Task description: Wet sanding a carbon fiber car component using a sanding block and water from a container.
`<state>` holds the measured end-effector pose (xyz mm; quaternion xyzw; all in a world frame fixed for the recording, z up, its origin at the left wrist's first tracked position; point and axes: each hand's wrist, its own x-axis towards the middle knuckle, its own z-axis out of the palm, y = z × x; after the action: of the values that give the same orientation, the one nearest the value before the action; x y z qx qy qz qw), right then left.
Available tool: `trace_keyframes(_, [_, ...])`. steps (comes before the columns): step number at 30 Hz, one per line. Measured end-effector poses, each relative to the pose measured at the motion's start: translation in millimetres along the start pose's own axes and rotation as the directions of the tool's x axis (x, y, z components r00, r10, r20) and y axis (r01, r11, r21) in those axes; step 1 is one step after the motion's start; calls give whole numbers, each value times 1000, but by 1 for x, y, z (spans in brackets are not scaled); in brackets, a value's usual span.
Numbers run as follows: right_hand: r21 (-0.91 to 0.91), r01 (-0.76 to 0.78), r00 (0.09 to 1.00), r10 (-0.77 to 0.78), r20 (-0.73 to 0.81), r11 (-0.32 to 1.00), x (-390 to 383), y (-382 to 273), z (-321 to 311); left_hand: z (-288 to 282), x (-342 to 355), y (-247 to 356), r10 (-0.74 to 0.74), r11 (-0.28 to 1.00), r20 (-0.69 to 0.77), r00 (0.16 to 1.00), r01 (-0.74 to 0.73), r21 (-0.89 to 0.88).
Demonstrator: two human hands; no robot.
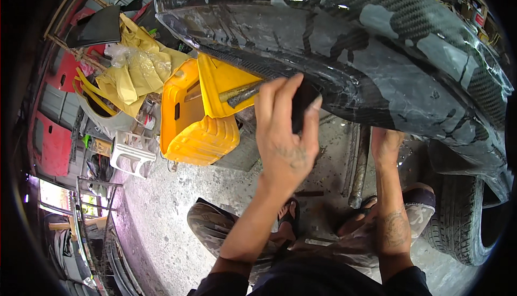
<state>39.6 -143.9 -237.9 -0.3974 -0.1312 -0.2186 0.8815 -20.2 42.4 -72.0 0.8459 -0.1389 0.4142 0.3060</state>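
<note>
A large curved car body panel [269, 29], with a black carbon-fibre weave and grey patches, spans the upper part of the view. My left hand [288, 129] is at its lower edge, fingers curled around a small black pad [305, 102] held against the surface. Whether the pad is sandpaper or a block, I cannot make out. Farther right, my right hand [386, 142] reaches up under the panel's lower edge. Its fingers are hidden behind the panel, so its grip does not show.
A yellow plastic crate [202, 142] lies left of my left hand. Beside it are a white plastic stool [133, 154] and crumpled yellow paper [142, 64]. A tyre [458, 220] stands at lower right. Metal bars [358, 166] run beneath the panel.
</note>
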Motion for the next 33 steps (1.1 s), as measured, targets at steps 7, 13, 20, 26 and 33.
trace_keyframes(7, [-25,-27,996,25,-84,999,-8,9,-8,-6,-5,4,-29,999,-14,999,29,15])
trace_keyframes(13, [100,91,985,-104,137,991,2,0,-3,-34,32,-63,-55,995,-77,996,61,82])
trace_keyframes(20, [69,-38,999,40,-26,997,-13,17,-9,-218,27,-361,-362,737,143,921,189,648])
trace_keyframes(26, [-90,-117,992,121,40,989,-17,-3,-33,-148,-2,-424,-813,577,583,-1,139,805])
trace_keyframes(33, [-130,-162,987,160,-28,978,-13,-4,-31,-157,46,-340,-764,566,479,432,93,819])
